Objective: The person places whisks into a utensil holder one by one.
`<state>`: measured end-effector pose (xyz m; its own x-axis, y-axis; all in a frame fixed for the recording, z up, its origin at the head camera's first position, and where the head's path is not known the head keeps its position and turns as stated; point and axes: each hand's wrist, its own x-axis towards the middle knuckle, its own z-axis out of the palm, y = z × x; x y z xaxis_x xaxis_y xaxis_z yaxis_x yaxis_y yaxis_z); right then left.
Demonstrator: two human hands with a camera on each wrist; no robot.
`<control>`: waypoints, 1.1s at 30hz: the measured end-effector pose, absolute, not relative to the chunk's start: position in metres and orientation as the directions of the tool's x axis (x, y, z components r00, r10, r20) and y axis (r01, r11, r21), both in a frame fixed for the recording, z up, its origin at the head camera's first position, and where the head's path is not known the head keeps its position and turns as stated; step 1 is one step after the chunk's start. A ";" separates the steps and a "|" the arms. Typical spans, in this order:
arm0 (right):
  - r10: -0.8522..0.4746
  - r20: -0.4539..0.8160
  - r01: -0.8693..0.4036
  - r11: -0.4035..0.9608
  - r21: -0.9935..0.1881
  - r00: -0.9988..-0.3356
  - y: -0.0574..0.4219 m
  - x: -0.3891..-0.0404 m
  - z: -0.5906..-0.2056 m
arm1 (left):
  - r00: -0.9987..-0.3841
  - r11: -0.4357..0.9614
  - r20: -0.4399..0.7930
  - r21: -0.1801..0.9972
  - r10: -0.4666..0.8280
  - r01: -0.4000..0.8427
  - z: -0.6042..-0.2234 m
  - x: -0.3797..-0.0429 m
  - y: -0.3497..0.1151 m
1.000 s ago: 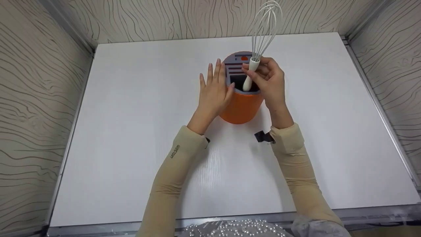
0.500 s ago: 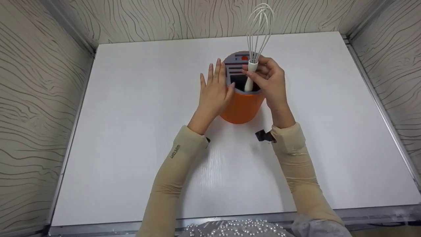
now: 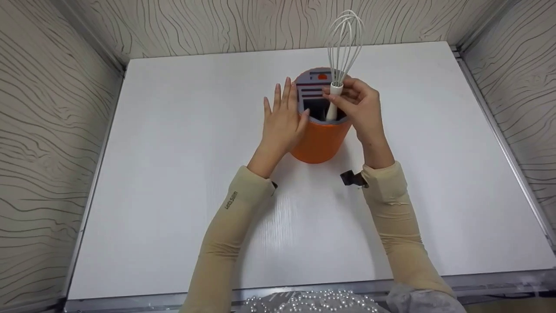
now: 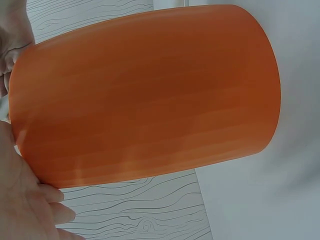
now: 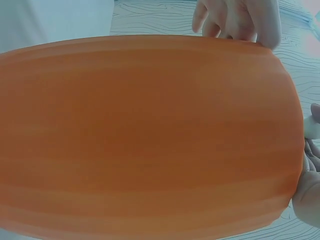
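Observation:
An orange utensil holder (image 3: 319, 145) with a grey slotted top stands toward the back of the table. My left hand (image 3: 281, 124) rests against its left side, fingers straight and spread, thumb at the rim. Between thumb and fingers, my right hand (image 3: 364, 106) pinches the white handle of a whisk (image 3: 335, 89). The whisk's wires point up, and its handle end is down inside the front opening of the holder. In the left wrist view the holder's orange wall (image 4: 145, 95) fills most of the picture, as does the same wall (image 5: 150, 130) in the right wrist view.
A white table (image 3: 182, 174) lies under everything. Wood-grain patterned panels (image 3: 260, 26) enclose its back and sides. A small black wrist device (image 3: 352, 178) is strapped at the right sleeve.
The whisk has come down a little and tilts less, its handle deeper in the opening. My right hand has shifted slightly right with it. The left hand stays in place.

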<state>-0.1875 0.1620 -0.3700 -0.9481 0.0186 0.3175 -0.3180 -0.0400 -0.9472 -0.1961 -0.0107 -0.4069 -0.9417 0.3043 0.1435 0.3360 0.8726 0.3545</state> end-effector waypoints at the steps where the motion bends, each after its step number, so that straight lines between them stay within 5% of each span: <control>1: 0.018 0.318 -0.319 -0.043 -0.947 -0.948 0.163 -0.187 -0.370 | -0.942 0.873 0.143 0.354 0.304 0.335 -0.407 -0.196 -0.011; 33: 0.045 0.372 -0.374 -0.125 -0.919 -0.927 0.165 -0.189 -0.369 | -0.936 0.860 0.176 0.371 0.306 0.351 -0.409 -0.196 -0.011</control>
